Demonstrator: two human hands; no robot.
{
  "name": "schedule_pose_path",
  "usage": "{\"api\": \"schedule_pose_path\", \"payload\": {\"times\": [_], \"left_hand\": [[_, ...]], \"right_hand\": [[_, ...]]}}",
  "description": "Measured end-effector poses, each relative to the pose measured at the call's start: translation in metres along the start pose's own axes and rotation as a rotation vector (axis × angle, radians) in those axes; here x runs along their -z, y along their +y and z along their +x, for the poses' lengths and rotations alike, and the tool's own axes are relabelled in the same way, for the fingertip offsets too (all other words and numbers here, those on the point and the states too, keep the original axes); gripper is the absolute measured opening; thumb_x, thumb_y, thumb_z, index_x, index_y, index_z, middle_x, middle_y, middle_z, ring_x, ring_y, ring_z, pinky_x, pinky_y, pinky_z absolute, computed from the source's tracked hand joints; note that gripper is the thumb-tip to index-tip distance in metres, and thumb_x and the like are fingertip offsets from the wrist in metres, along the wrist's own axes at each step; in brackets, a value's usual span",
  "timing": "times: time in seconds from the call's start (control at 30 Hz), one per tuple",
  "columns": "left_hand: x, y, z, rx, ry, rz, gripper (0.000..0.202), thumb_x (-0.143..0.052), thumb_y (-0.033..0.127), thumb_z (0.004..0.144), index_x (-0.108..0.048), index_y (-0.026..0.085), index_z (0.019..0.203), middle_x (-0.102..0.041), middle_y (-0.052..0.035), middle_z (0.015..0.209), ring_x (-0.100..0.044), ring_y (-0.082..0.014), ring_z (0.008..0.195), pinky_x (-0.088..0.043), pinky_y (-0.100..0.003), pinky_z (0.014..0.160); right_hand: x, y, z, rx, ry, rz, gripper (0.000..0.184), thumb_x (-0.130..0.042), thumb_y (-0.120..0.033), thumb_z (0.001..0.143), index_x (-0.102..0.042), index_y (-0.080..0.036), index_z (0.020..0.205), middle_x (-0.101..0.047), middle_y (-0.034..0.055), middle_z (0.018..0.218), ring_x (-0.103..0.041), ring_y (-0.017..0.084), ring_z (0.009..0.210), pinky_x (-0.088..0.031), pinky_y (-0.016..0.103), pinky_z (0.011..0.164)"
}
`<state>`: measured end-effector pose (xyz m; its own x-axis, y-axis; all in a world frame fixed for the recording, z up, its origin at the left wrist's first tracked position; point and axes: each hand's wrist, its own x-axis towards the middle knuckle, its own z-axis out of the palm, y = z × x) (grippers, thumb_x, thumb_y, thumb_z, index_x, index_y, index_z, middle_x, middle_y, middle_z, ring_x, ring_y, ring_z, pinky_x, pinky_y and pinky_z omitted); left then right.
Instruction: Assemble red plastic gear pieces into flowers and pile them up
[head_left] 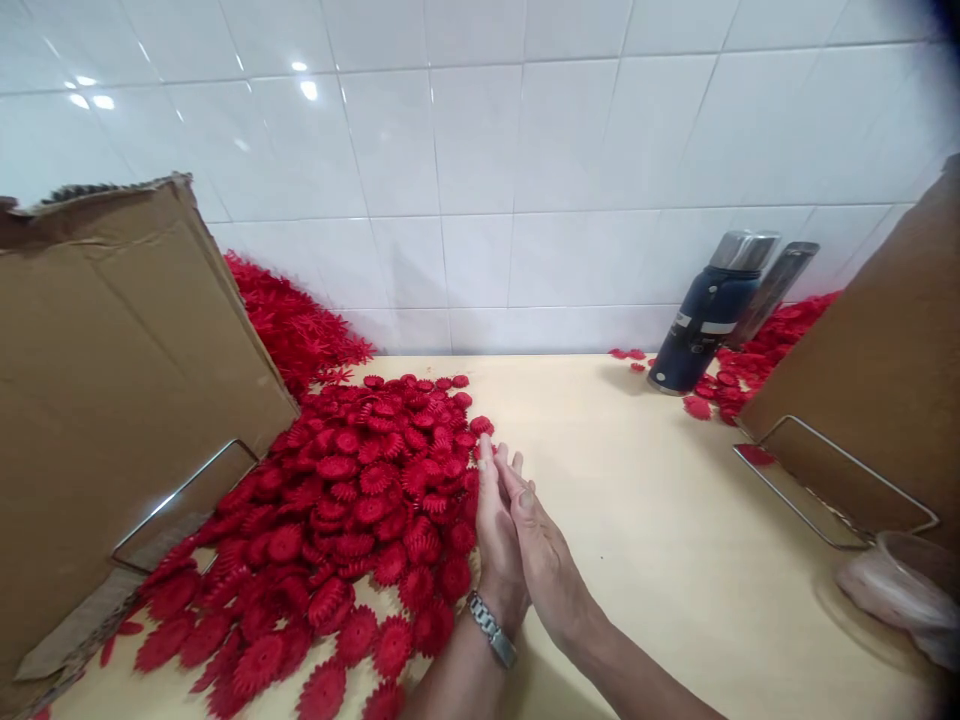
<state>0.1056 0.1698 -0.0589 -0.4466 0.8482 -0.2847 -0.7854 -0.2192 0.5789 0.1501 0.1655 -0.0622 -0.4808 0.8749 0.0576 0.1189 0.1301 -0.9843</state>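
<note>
My left hand, with a metal-banded watch on its wrist, lies palm to palm against my right hand. The fingers of both are stretched out and point away from me. No object shows between the palms, though their inner faces are hidden. Just left of my hands spreads a large heap of red, toothed, disc-shaped pieces. The heap's right edge reaches up beside my left fingers.
Cardboard panels stand at left and right with wire holders. Behind the left panel rises a pile of red strip-like pieces. A dark blue thermos stands near the tiled wall. A clear tub sits at right.
</note>
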Motion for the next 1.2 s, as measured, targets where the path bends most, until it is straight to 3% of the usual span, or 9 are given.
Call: {"api": "schedule_pose_path", "payload": {"times": [0.13,0.27,0.53,0.67,0.8,0.9,0.97,1.1,1.2], "left_hand": [[-0.003,-0.011,-0.007,0.034,0.004,0.013,0.047,-0.039,0.048,0.085,-0.052,0.025,0.124,-0.048,-0.0036,0.134,-0.034,-0.0178,0.129,-0.028,-0.031,0.106],[-0.001,-0.021,-0.013,0.017,0.019,0.027,0.048,-0.049,0.05,0.079,-0.056,0.023,0.118,-0.047,-0.0026,0.135,-0.03,-0.0177,0.131,-0.02,-0.031,0.109],[0.003,-0.002,-0.002,0.127,-0.033,0.023,0.055,-0.037,0.057,0.082,-0.053,0.021,0.121,-0.048,-0.0097,0.133,-0.038,-0.0234,0.127,-0.019,-0.042,0.109],[0.001,-0.006,0.002,0.065,-0.093,-0.043,0.045,-0.035,0.047,0.087,-0.055,0.023,0.118,-0.047,-0.005,0.135,-0.042,-0.0179,0.124,-0.024,-0.033,0.108],[0.003,-0.017,-0.001,0.031,-0.125,-0.037,0.039,-0.042,0.045,0.085,-0.064,0.02,0.105,-0.058,-0.0053,0.122,-0.048,-0.0193,0.119,-0.033,-0.031,0.104],[0.006,-0.019,-0.004,0.034,-0.095,-0.022,0.038,-0.044,0.046,0.083,-0.066,0.019,0.098,-0.064,-0.0061,0.112,-0.053,-0.0209,0.112,-0.039,-0.033,0.099],[0.007,-0.02,-0.005,0.038,-0.058,0.004,0.038,-0.046,0.046,0.082,-0.067,0.017,0.094,-0.066,-0.007,0.104,-0.056,-0.0214,0.108,-0.042,-0.034,0.096],[0.009,-0.026,-0.008,-0.031,0.07,0.114,0.033,-0.05,0.044,0.081,-0.067,0.016,0.087,-0.068,-0.0068,0.095,-0.058,-0.0204,0.102,-0.043,-0.031,0.091],[0.008,-0.033,-0.011,-0.117,0.152,0.122,0.028,-0.048,0.038,0.083,-0.066,0.017,0.086,-0.068,-0.0045,0.09,-0.06,-0.0169,0.097,-0.044,-0.027,0.087]], "right_hand": [[0.008,0.011,0.026,0.002,0.036,0.002,0.069,-0.023,-0.064,0.084,-0.027,-0.024,0.139,-0.021,0.0006,0.147,-0.011,0.019,0.137,-0.005,0.044,0.113],[0.014,0.022,0.043,0.016,0.041,-0.043,0.069,-0.021,-0.062,0.084,-0.029,-0.021,0.139,-0.021,0.0012,0.148,-0.013,0.018,0.137,-0.005,0.041,0.113],[0.002,0.012,-0.008,0.029,0.019,-0.047,0.061,-0.019,-0.06,0.086,-0.034,-0.028,0.136,-0.022,-0.0046,0.147,-0.009,0.017,0.137,0.0,0.043,0.113],[0.001,0.01,0.002,0.041,0.064,-0.058,0.061,-0.023,-0.059,0.086,-0.032,-0.028,0.137,-0.022,-0.0037,0.147,-0.01,0.018,0.137,-0.002,0.044,0.113],[0.008,0.018,0.031,0.102,0.143,-0.145,0.052,-0.023,-0.049,0.09,-0.036,-0.026,0.135,-0.035,0.0009,0.142,-0.026,0.019,0.132,-0.014,0.044,0.11],[0.014,0.021,0.041,0.217,0.188,-0.342,0.048,-0.02,-0.04,0.092,-0.053,-0.025,0.123,-0.06,0.0049,0.114,-0.05,0.02,0.108,-0.033,0.042,0.098],[0.017,0.021,0.042,0.246,0.215,-0.473,0.05,-0.018,-0.039,0.093,-0.063,-0.024,0.111,-0.066,0.0058,0.095,-0.056,0.021,0.092,-0.04,0.038,0.086],[0.019,0.025,0.042,0.196,0.265,-0.618,0.055,-0.02,-0.042,0.093,-0.071,-0.021,0.09,-0.07,0.0067,0.081,-0.062,0.02,0.079,-0.042,0.029,0.068],[0.017,0.031,0.042,0.185,0.246,-0.705,0.052,-0.024,-0.042,0.093,-0.071,-0.02,0.084,-0.071,0.007,0.078,-0.064,0.02,0.076,-0.042,0.027,0.065]]}}
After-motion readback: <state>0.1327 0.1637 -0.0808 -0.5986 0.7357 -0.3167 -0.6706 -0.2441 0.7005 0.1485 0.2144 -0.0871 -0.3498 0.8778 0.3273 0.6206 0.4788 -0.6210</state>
